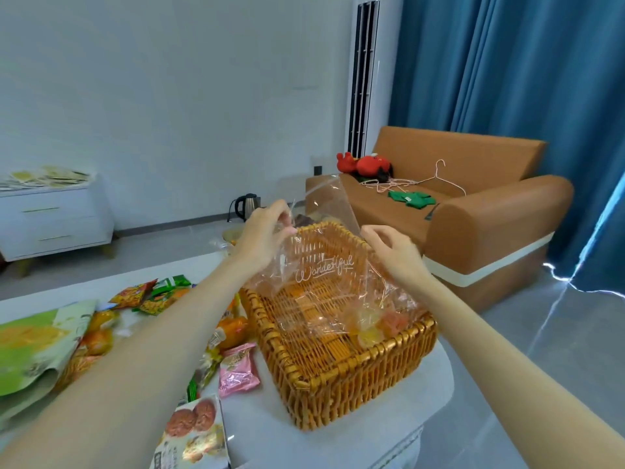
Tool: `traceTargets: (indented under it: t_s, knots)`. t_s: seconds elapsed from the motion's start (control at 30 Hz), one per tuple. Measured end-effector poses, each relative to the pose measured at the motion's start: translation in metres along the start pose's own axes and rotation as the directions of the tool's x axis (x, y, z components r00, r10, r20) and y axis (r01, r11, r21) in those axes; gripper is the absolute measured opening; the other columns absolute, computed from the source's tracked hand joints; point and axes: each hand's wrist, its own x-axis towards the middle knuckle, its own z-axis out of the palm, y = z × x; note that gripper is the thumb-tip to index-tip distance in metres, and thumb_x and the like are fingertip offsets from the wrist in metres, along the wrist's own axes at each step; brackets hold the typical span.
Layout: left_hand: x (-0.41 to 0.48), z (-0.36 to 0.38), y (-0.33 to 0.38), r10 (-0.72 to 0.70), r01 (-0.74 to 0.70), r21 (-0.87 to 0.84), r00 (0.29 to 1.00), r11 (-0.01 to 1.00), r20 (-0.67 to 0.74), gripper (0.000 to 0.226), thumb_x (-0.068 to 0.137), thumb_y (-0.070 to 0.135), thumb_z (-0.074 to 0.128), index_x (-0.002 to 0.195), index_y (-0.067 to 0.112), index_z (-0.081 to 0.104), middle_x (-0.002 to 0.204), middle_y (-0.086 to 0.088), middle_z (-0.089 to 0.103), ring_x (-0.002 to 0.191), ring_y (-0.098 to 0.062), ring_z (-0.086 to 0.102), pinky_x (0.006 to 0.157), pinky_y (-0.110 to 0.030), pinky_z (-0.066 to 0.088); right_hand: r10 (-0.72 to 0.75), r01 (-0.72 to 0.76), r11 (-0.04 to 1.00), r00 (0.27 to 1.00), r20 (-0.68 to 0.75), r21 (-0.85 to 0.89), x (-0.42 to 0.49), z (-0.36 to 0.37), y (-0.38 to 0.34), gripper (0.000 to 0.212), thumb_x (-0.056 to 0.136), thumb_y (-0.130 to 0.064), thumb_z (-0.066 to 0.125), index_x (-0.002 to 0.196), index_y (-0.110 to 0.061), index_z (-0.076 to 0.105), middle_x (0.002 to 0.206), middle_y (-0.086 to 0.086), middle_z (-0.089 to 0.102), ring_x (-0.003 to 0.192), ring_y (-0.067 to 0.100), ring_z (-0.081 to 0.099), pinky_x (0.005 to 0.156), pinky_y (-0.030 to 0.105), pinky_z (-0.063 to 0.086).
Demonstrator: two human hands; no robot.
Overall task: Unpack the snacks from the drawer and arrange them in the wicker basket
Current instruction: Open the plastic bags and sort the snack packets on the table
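A wicker basket (341,374) stands on the white table (270,431) in front of me. Over it I hold a clear plastic bag (324,265) printed "Wonderful". My left hand (267,231) pinches the bag's upper left edge. My right hand (392,252) grips its right edge. Small yellow, orange and pink wrapped candies (378,324) lie in the bag's lower end inside the basket. Snack packets are spread on the table to the left: a pink pack (238,370), a walnut-picture pack (198,431), a large green bag (37,346) and red-green packs (152,294).
A brown sofa (473,225) with hangers, a green cloth and a red plush toy stands beyond the table on the right. A white drawer cabinet (57,221) is at the far left, a kettle (248,204) on the floor by the wall. Blue curtains hang right.
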Motion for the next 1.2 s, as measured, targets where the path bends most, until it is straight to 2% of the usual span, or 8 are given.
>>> traceTargets:
  t_s: [0.13, 0.23, 0.47, 0.63, 0.77, 0.9, 1.0, 1.2]
  knots:
    - [-0.002, 0.010, 0.010, -0.104, 0.106, -0.169, 0.994, 0.980, 0.020, 0.019, 0.085, 0.023, 0.069, 0.097, 0.016, 0.057, 0.102, 0.009, 0.061, 0.094, -0.006, 0.056, 0.081, -0.022, 0.041, 0.063, -0.107, 0.990, 0.916, 0.397, 0.090, -0.014, 0.017, -0.025, 0.078, 0.083, -0.066, 0.048, 0.145, -0.019, 0.039, 0.140, -0.002, 0.050, 0.111, 0.009, 0.059, 0.091, 0.031, 0.052]
    - [-0.002, 0.014, 0.006, -0.102, 0.118, -0.236, 0.992, 0.965, 0.080, 0.040, 0.086, 0.032, 0.070, 0.122, 0.022, 0.056, 0.129, 0.009, 0.056, 0.118, -0.007, 0.049, 0.100, -0.029, 0.042, 0.112, -0.131, 0.987, 0.975, 0.191, 0.092, -0.007, 0.028, -0.001, 0.031, 0.095, -0.019, 0.059, 0.125, -0.012, 0.063, 0.123, 0.003, 0.065, 0.067, -0.006, 0.063, 0.052, 0.012, 0.048]
    - [-0.026, 0.003, -0.023, -0.080, 0.060, 0.179, 0.991, 0.982, 0.110, 0.050, 0.089, 0.044, 0.061, 0.136, 0.031, 0.050, 0.144, 0.004, 0.047, 0.138, -0.021, 0.036, 0.112, -0.054, 0.029, 0.079, -0.092, 0.994, 0.976, -0.201, -0.056, -0.001, 0.011, 0.009, 0.035, 0.099, -0.016, 0.036, 0.124, -0.021, 0.060, 0.120, -0.001, 0.065, 0.106, 0.021, 0.061, 0.094, 0.039, 0.050]
    - [-0.049, 0.002, -0.019, -0.291, 0.179, 0.289, 0.862, 0.940, 0.414, 0.060, 0.093, 0.043, 0.054, 0.145, 0.020, 0.037, 0.149, -0.003, 0.042, 0.136, -0.022, 0.041, 0.110, -0.041, 0.037, -0.062, 0.052, 0.998, 0.960, -0.272, -0.045, -0.013, -0.003, -0.015, 0.034, 0.105, -0.024, 0.032, 0.126, -0.026, 0.058, 0.117, -0.005, 0.067, 0.077, 0.010, 0.059, 0.071, 0.029, 0.050]
    - [-0.065, -0.003, 0.003, -0.332, 0.261, 0.215, 0.836, 0.941, 0.436, 0.058, 0.095, 0.034, 0.055, 0.147, 0.018, 0.033, 0.141, -0.007, 0.050, 0.129, -0.022, 0.048, 0.104, -0.036, 0.042, -0.159, 0.166, 0.986, 0.947, -0.278, 0.002, -0.028, -0.023, -0.037, 0.029, 0.104, -0.021, 0.036, 0.119, -0.026, 0.060, 0.103, -0.011, 0.070, 0.052, -0.002, 0.049, 0.052, 0.016, 0.035]
    - [-0.073, -0.022, 0.039, -0.314, 0.299, 0.097, 0.875, 0.949, 0.369, 0.054, 0.098, 0.029, 0.051, 0.147, 0.014, 0.033, 0.140, -0.007, 0.050, 0.123, -0.024, 0.053, 0.098, -0.034, 0.046, -0.146, 0.169, 0.980, 0.968, -0.204, 0.104, -0.045, -0.043, -0.064, 0.026, 0.103, -0.017, 0.040, 0.114, -0.026, 0.062, 0.109, -0.003, 0.067, 0.055, -0.001, 0.059, 0.053, 0.015, 0.049]
    - [-0.084, -0.047, 0.062, -0.349, 0.378, -0.051, 0.892, 0.924, 0.287, 0.043, 0.103, 0.018, 0.039, 0.145, 0.014, 0.037, 0.140, -0.007, 0.049, 0.105, -0.024, 0.060, 0.071, -0.024, 0.049, -0.107, 0.132, 0.976, 0.984, -0.145, 0.175, -0.067, -0.052, -0.082, 0.027, 0.102, -0.011, 0.042, 0.118, -0.014, 0.063, 0.103, 0.004, 0.064, 0.043, -0.005, 0.054, 0.045, 0.010, 0.045]
    - [-0.127, -0.103, 0.092, -0.570, 0.622, -0.547, 0.769, 0.561, 0.290, 0.049, 0.100, 0.053, 0.024, 0.130, 0.023, 0.050, 0.114, 0.004, 0.063, 0.098, -0.018, 0.063, 0.087, -0.035, 0.049, -0.068, 0.070, 0.979, 0.998, -0.016, 0.190, -0.115, -0.041, -0.106, 0.025, 0.100, -0.015, 0.048, 0.118, -0.017, 0.065, 0.105, 0.000, 0.069, 0.048, 0.008, 0.052, 0.046, 0.021, 0.045]
